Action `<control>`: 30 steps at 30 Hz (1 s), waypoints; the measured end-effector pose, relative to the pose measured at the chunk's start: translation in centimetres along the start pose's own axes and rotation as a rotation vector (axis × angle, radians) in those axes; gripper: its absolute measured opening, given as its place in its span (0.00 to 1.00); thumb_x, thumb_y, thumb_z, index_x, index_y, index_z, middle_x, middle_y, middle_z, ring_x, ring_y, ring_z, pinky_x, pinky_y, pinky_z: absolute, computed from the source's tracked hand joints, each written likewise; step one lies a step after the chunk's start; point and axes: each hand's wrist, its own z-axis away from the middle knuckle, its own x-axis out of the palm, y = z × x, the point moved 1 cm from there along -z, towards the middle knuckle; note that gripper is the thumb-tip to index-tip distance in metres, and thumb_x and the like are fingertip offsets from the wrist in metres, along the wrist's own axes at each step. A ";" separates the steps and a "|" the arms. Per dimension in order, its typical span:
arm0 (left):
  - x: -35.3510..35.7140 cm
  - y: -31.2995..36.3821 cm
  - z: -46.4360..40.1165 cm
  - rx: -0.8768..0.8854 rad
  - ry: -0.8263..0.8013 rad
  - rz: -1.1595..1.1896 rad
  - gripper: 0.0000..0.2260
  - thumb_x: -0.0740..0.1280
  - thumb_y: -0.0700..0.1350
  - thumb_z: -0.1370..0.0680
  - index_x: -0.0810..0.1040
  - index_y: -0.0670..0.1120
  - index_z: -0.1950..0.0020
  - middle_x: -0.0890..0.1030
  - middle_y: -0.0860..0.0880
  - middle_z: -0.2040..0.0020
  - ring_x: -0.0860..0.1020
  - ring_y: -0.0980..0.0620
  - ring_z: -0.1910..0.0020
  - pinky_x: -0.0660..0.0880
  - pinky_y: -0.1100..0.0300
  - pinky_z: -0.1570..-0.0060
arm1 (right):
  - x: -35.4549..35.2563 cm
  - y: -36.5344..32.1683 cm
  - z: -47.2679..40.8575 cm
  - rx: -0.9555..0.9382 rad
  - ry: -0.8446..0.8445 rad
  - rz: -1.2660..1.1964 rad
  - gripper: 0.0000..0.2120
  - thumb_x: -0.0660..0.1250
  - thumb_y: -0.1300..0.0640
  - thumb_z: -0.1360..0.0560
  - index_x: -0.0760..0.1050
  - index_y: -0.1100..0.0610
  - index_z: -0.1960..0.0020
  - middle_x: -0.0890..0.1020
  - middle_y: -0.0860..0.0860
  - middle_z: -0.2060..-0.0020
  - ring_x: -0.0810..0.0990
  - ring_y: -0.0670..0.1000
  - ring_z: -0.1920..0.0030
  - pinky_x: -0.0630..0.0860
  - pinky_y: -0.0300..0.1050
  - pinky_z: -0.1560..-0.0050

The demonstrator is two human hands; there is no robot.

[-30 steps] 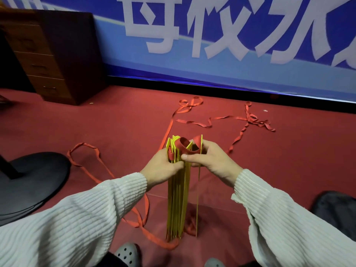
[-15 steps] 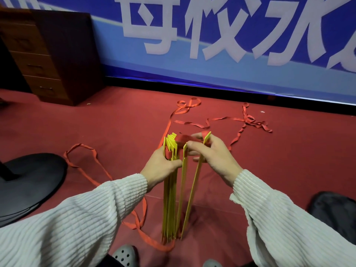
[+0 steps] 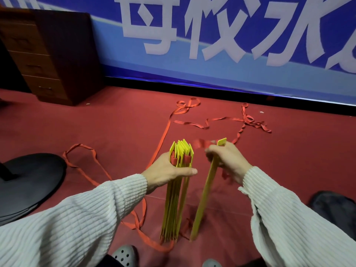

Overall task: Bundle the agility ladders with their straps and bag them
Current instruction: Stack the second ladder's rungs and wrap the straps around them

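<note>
A stack of yellow ladder rungs [image 3: 174, 205] stands upright on the red carpet, its lower ends on the floor. My left hand [image 3: 167, 170] grips the stack near its top. My right hand [image 3: 227, 160] holds a single yellow rung [image 3: 202, 205] a hand's width to the right of the stack, tilted. A blurred piece of red strap [image 3: 202, 143] runs between the stack's top and the single rung. More red strap [image 3: 212, 123] trails loose over the carpet beyond, and another loop of strap [image 3: 84, 157] lies to the left.
A black round base [image 3: 28, 180] lies on the carpet at left. A dark wooden drawer cabinet [image 3: 50, 54] stands at the back left against a blue banner wall [image 3: 231, 74]. A dark bag [image 3: 335, 211] shows at the right edge. Grey clogs [image 3: 125, 255] are at the bottom.
My right hand has pulled one yellow rung away from the stack to the right, widening the gap. The left hand keeps its grip on the stack.
</note>
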 end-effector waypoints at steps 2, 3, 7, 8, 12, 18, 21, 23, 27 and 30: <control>-0.1 0.0 -0.3 0.008 0.082 0.001 0.15 0.79 0.50 0.25 0.79 0.41 0.52 0.77 0.55 0.61 0.76 0.57 0.59 0.75 0.61 0.50 | 0.4 -0.7 0.6 -0.092 -0.126 -0.213 0.06 0.74 0.63 0.26 0.80 0.60 0.50 0.79 0.49 0.66 0.78 0.50 0.62 0.76 0.38 0.61; 0.0 0.1 -0.3 0.024 0.109 -0.003 0.11 0.79 0.49 0.25 0.80 0.45 0.54 0.79 0.59 0.62 0.76 0.60 0.61 0.74 0.64 0.52 | 0.5 -0.9 0.8 -0.135 -0.196 -0.258 0.14 0.76 0.60 0.27 0.80 0.59 0.43 0.80 0.49 0.62 0.79 0.49 0.59 0.77 0.39 0.57; 0.1 0.2 0.1 0.078 0.120 -0.009 0.11 0.78 0.46 0.24 0.84 0.51 0.42 0.87 0.57 0.49 0.84 0.58 0.48 0.79 0.63 0.45 | 2.1 -1.6 1.7 -0.280 -0.252 -0.044 0.19 0.79 0.59 0.28 0.78 0.60 0.40 0.83 0.51 0.59 0.82 0.46 0.56 0.80 0.42 0.53; 0.0 0.4 0.2 0.086 0.118 0.000 0.13 0.78 0.45 0.24 0.84 0.51 0.40 0.87 0.56 0.47 0.84 0.57 0.46 0.79 0.64 0.43 | 2.5 -1.7 1.7 -0.307 -0.223 -0.014 0.17 0.79 0.60 0.28 0.78 0.61 0.42 0.84 0.53 0.58 0.82 0.48 0.56 0.81 0.45 0.51; -0.6 0.6 0.4 0.071 0.025 0.045 0.20 0.79 0.44 0.25 0.82 0.52 0.35 0.86 0.57 0.41 0.83 0.59 0.41 0.78 0.65 0.39 | 2.5 -2.0 1.7 -0.355 -0.170 -0.014 0.09 0.75 0.66 0.26 0.78 0.64 0.49 0.81 0.52 0.61 0.80 0.49 0.59 0.78 0.44 0.54; -0.7 0.2 -0.2 0.062 0.037 0.066 0.18 0.78 0.40 0.24 0.82 0.49 0.35 0.87 0.53 0.42 0.84 0.55 0.42 0.79 0.65 0.44 | 2.6 -2.1 1.6 -0.324 -0.157 -0.047 0.09 0.73 0.68 0.27 0.74 0.66 0.51 0.77 0.55 0.61 0.78 0.52 0.58 0.77 0.49 0.55; -0.8 -0.1 -0.4 0.058 0.084 0.039 0.15 0.76 0.41 0.22 0.81 0.49 0.36 0.87 0.53 0.43 0.84 0.55 0.43 0.79 0.62 0.44 | 2.4 -1.8 1.7 -0.296 -0.160 -0.082 0.12 0.73 0.67 0.27 0.73 0.70 0.49 0.77 0.56 0.61 0.77 0.53 0.59 0.77 0.47 0.59; -0.9 -0.3 -0.5 0.076 0.135 -0.054 0.19 0.77 0.49 0.23 0.79 0.51 0.34 0.86 0.54 0.41 0.84 0.56 0.42 0.79 0.56 0.40 | 2.1 -1.9 1.8 -0.295 -0.162 -0.073 0.10 0.74 0.66 0.27 0.74 0.67 0.52 0.79 0.56 0.62 0.79 0.52 0.59 0.76 0.43 0.59; -1.7 -0.5 -0.7 0.144 0.250 -0.277 0.23 0.77 0.64 0.28 0.78 0.57 0.37 0.84 0.58 0.42 0.82 0.58 0.42 0.79 0.51 0.39 | 1.9 -1.8 1.6 -0.277 -0.127 -0.087 0.12 0.73 0.67 0.27 0.78 0.58 0.46 0.81 0.49 0.63 0.81 0.49 0.59 0.76 0.44 0.57; -1.9 -0.3 -0.4 0.114 0.195 -0.233 0.20 0.77 0.57 0.25 0.79 0.57 0.36 0.85 0.58 0.44 0.83 0.58 0.44 0.80 0.49 0.39 | 1.8 -1.6 1.3 -0.277 -0.110 -0.122 0.24 0.72 0.66 0.26 0.78 0.48 0.34 0.82 0.45 0.62 0.82 0.47 0.56 0.80 0.45 0.52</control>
